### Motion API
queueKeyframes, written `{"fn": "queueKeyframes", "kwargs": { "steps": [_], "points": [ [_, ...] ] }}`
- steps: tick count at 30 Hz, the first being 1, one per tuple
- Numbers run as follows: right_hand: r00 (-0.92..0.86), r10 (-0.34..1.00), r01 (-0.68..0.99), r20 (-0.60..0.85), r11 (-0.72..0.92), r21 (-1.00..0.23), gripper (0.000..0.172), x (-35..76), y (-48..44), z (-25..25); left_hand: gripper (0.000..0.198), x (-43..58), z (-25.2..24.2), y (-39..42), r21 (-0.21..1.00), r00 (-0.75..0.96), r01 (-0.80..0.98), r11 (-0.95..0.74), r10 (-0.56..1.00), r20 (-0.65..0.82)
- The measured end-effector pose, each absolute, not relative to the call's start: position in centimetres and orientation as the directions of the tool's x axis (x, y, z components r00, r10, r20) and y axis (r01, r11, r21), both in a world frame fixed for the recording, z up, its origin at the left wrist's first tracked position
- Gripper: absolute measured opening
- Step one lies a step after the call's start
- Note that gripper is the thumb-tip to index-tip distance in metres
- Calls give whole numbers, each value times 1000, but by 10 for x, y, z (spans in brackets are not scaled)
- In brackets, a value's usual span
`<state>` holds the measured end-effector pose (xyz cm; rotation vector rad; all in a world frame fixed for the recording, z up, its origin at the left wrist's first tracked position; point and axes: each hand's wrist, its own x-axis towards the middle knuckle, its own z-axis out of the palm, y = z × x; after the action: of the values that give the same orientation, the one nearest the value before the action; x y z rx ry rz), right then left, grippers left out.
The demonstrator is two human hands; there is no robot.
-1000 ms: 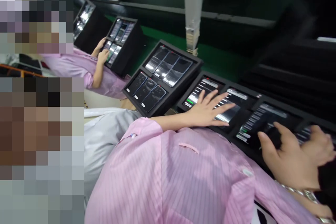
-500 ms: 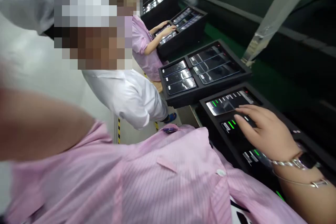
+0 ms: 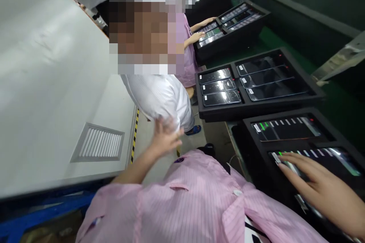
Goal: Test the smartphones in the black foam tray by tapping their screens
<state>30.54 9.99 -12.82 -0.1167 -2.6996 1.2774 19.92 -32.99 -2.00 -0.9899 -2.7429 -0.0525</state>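
My right hand (image 3: 322,186) reaches in from the lower right. Its stretched fingers lie over the left end of a lit smartphone (image 3: 343,157), and nothing is gripped that I can see. That phone rests in a black tray (image 3: 248,131), below another lit phone (image 3: 285,131) with green marks on its screen. More of the tray's contents are partly hidden under the hand. My left hand (image 3: 165,136) is raised off to the left, in front of a co-worker in white. It is blurred by motion, with its fingers spread and nothing in it.
A second black tray (image 3: 216,112) holds several dark phones. Farther back, a co-worker's hands (image 3: 196,37) are over another phone tray (image 3: 236,36). The co-worker in white (image 3: 159,95) stands close on the left. A vent (image 3: 99,144) sits in the pale wall.
My left arm has come down from close to the camera, bringing the hand into view. My right hand has shifted from near the top phone to the one below. The view has swung left.
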Motion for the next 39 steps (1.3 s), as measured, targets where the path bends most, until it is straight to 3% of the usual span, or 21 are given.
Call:
{"fn": "queueKeyframes", "kwargs": {
  "steps": [3, 5, 7, 10, 13, 17, 20, 24, 26, 31, 39],
  "points": [
    [-987, 150, 54, 51, 622, -781, 28, 313, 96, -140, 31, 207, -35, -361, -105, -624, 742, 662, 739, 256],
    [-988, 147, 60, 42, 622, -781, 27, 309, 86, -133, 46, 194, -48, -373, -132, -684, 604, 786, 596, 420],
    [-992, 106, 17, 64, 627, -779, 26, 293, 66, -113, 62, 169, -60, -375, -64, -744, 411, 910, 375, 553],
    [-974, -36, -194, 222, 627, -754, 27, 247, 22, -73, 73, 130, -74, -370, 12, -743, 321, 947, 244, 623],
    [-876, -257, -480, 408, 533, -697, 35, 189, -24, -41, 83, 104, -81, -369, -23, -671, 397, 918, 307, 675],
    [-678, -492, -735, 546, 474, -485, 47, 121, -81, -19, 96, 81, -87, -378, -56, -616, 427, 902, 336, 713],
    [-556, -621, -831, 553, 437, -344, 54, 86, -122, -11, 93, 68, -99, -388, -27, -641, 415, 909, 314, 701],
    [-517, -642, -852, 566, 448, -270, 55, 58, -161, -11, 83, 53, -118, -404, -79, -614, 402, 912, 333, 716],
    [-504, -643, -859, 577, 442, -257, 54, 49, -170, -14, 77, 46, -124, -410, -60, -591, 384, 921, 295, 751],
    [-497, -670, -866, 551, 418, -273, 55, 36, -174, -15, 64, 32, -125, -420, 131, -652, 328, 936, 124, 748],
    [-490, -738, -870, 464, 388, -302, 71, -1, -177, 4, 63, -12, -107, -430, 118, -735, 278, 953, 132, 666]
  ]
}}
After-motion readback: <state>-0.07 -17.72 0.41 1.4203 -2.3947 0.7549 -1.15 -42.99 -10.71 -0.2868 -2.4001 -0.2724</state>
